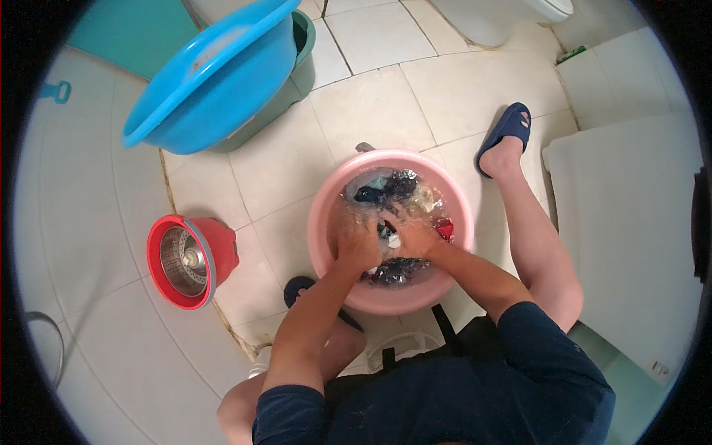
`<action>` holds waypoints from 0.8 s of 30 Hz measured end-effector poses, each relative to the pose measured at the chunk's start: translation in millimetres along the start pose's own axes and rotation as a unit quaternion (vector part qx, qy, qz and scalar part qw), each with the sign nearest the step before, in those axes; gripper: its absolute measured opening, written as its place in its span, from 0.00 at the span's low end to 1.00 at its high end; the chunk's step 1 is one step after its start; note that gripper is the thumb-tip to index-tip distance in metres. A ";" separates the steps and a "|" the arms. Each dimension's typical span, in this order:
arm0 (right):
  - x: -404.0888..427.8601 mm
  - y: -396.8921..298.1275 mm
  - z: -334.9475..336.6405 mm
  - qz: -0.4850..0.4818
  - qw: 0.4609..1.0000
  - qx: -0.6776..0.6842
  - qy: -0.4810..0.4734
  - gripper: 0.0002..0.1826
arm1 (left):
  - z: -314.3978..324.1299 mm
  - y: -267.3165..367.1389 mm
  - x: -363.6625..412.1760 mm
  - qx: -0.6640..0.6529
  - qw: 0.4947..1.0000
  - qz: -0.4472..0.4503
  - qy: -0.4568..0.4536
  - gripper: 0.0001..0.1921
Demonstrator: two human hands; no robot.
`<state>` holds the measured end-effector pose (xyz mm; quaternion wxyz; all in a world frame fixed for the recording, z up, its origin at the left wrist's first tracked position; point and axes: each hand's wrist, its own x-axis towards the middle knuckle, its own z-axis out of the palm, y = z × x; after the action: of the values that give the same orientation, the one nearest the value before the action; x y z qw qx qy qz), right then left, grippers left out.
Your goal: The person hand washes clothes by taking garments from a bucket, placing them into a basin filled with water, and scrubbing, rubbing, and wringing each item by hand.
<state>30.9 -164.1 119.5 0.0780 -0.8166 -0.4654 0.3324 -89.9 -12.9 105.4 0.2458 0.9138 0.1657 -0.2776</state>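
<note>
A pink plastic basin of water stands on the floor between my feet. My left hand is in the water at the basin's left side, and my right hand is just to its right. Between them show bits of dark and white cloth; whether my fingers grip any is hidden by water and blur. Dark wet cloth lies beyond my hands, with a pale piece beside it. A red cloth is at the right inner side. More dark cloth lies nearest my body.
A red mop bucket with a metal spin basket stands left. A large blue basin leans over a grey-green tub at the upper left. A white toilet base is at the top, and a white panel stands right of my right leg.
</note>
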 end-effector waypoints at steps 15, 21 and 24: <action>19.3 28.1 -28.4 0.108 0.768 0.629 0.043 0.40 | -62.0 2.3 17.4 -0.141 0.986 -0.092 0.001 0.43; -36.6 -15.7 -68.9 0.155 0.783 0.601 0.034 0.22 | -73.0 -8.4 -26.3 -0.248 0.965 -0.037 0.070 0.39; -44.0 -25.6 -58.5 -0.012 0.903 0.427 0.048 0.23 | -68.0 -4.2 -37.3 -0.219 0.968 0.026 0.117 0.27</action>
<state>33.6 -175.0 196.2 0.4457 -0.7141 -0.2847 0.4587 -92.3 21.2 175.2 0.4258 0.8679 0.2261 -0.1194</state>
